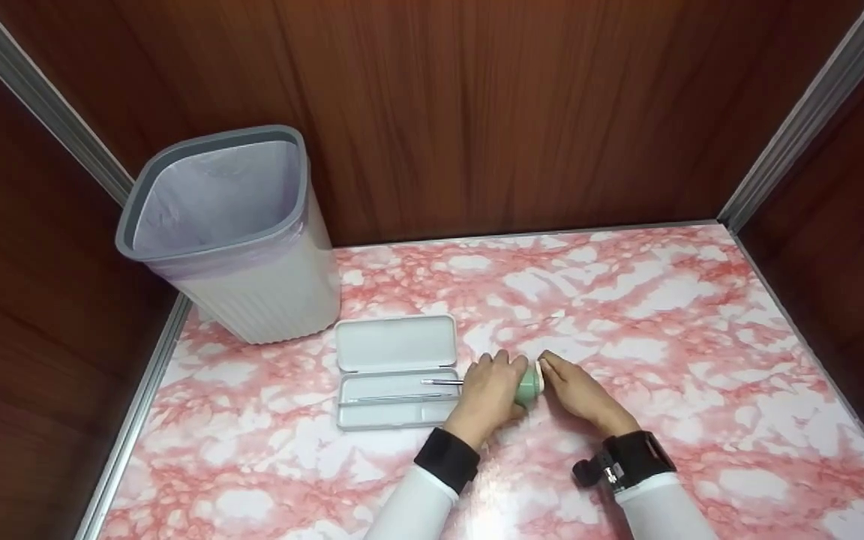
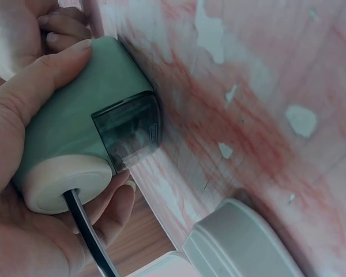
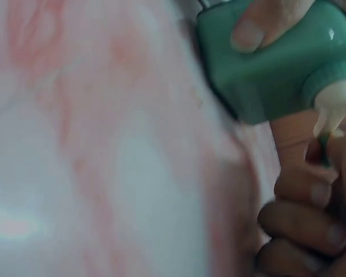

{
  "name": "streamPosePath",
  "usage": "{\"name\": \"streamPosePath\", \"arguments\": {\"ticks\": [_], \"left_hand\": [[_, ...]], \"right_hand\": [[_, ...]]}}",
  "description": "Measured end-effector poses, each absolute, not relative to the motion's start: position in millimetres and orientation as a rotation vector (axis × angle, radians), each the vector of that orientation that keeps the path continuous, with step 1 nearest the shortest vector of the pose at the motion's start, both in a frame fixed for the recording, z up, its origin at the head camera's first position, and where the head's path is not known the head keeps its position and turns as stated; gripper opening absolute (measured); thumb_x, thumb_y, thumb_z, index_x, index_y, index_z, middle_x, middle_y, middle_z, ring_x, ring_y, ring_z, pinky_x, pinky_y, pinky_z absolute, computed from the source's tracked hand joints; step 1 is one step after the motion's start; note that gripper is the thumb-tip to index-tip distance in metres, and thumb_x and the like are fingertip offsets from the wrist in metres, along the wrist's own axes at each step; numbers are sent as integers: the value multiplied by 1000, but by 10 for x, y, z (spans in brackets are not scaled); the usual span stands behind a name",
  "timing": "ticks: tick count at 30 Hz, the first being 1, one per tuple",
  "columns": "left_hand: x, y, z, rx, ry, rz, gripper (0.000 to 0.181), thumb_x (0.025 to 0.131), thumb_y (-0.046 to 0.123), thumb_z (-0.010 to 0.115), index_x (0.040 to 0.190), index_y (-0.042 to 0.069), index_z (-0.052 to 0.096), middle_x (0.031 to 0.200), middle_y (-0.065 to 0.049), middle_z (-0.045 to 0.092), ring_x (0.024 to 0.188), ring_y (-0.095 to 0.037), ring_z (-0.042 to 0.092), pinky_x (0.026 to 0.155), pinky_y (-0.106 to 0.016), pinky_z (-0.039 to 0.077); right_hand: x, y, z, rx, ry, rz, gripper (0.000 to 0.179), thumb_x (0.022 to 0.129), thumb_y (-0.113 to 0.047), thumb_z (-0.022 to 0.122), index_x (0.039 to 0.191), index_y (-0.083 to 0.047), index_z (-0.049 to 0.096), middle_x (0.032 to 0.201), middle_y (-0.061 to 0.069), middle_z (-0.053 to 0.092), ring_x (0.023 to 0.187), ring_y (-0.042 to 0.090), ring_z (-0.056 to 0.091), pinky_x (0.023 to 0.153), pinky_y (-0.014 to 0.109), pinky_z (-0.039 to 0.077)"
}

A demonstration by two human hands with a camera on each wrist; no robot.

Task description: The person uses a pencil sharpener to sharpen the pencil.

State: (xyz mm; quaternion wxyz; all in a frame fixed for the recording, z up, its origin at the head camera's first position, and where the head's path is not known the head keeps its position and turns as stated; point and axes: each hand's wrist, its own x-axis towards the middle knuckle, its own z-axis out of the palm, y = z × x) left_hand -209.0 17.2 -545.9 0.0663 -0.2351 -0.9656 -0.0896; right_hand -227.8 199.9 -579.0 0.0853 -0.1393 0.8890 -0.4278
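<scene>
My left hand [image 1: 488, 394] grips a green pencil sharpener [image 2: 75, 109], its thumb along one side and fingers round the other. A dark clear-windowed shavings drawer [image 2: 130, 130] shows on its body. A pencil [image 2: 87, 234] with a dark, shiny barrel sticks out of the cream-coloured front hole; in the head view it points left over the pencil case. On the sharpener's opposite end is a cream crank [image 3: 334, 101]. My right hand [image 1: 582, 390] pinches the crank's small green knob [image 3: 324, 147], its other fingers curled in.
A grey pencil case [image 1: 396, 343] lies open left of my hands, its lid folded back and a thin strip [image 1: 402, 397] along its tray. Behind it to the left stands a lined waste bin [image 1: 282, 292]. Brown panels [image 1: 514, 112] wall in the red-and-white marbled table [image 1: 664, 315].
</scene>
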Motion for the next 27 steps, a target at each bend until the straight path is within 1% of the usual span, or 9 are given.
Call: {"name": "streamPosePath", "arguments": {"ticks": [3,8,12,14,17,19,21,24,27], "left_hand": [[-2091,179,-5455,-709,-2920,-263,61,57,39,91,105,18,61,96,-4,61,81,-25,58,66,-37,48],[-2089,182,-5447,-704,-2933,-254,60,58,39,91,106,18,61,98,-4,61,83,-24,58,67,-37,48],[-2090,182,-5456,-692,-2933,-249,62,58,40,91,107,17,61,97,-4,61,83,-24,58,67,-38,48],[-2090,182,-5457,-687,-2932,-245,62,58,40,91,107,18,61,97,-4,61,83,-24,58,66,-37,48],[-2085,180,-5453,-681,-2925,-239,63,57,40,91,108,18,61,97,-4,61,82,-24,58,67,-37,48],[-2081,179,-5450,-676,-2922,-235,63,57,39,91,108,18,61,96,-3,61,82,-24,59,67,-37,48],[-2077,178,-5449,-673,-2918,-236,62,57,38,91,108,18,61,96,-3,61,82,-24,59,67,-37,48],[-2073,180,-5450,-667,-2916,-239,61,57,37,91,108,19,62,95,-3,61,82,-24,59,67,-37,47],[-2074,183,-5448,-653,-2917,-230,61,57,38,91,108,19,62,95,-3,61,83,-24,59,67,-37,48]], "right_hand": [[-2271,2031,-5821,-422,2567,-1378,23,106,-30,36,97,-19,54,88,-2,54,94,19,52,87,40,37],[-2266,2048,-5826,-432,2532,-1404,22,106,-27,37,107,-20,58,105,-2,61,109,21,54,99,45,36],[-2243,2019,-5783,-426,2663,-1210,25,106,-29,36,112,-21,59,114,3,63,115,29,56,100,50,38],[-2217,2004,-5764,-430,2764,-1034,27,106,-30,35,117,-20,58,117,7,65,113,35,58,95,54,42],[-2164,1987,-5743,-432,2879,-808,28,105,-28,38,124,-18,57,114,13,67,102,41,62,82,57,48],[-2135,1975,-5730,-449,2915,-719,27,104,-25,41,125,-17,56,108,15,68,93,41,65,71,55,50],[-2115,1965,-5717,-458,2941,-660,27,102,-21,44,126,-16,56,103,15,69,87,40,66,63,52,50],[-2104,1947,-5693,-465,2967,-580,22,100,-18,47,120,-16,56,91,13,69,77,37,66,54,47,47],[-2100,1928,-5666,-460,2982,-489,16,97,-17,51,112,-15,57,78,9,65,67,33,63,50,46,45]]}}
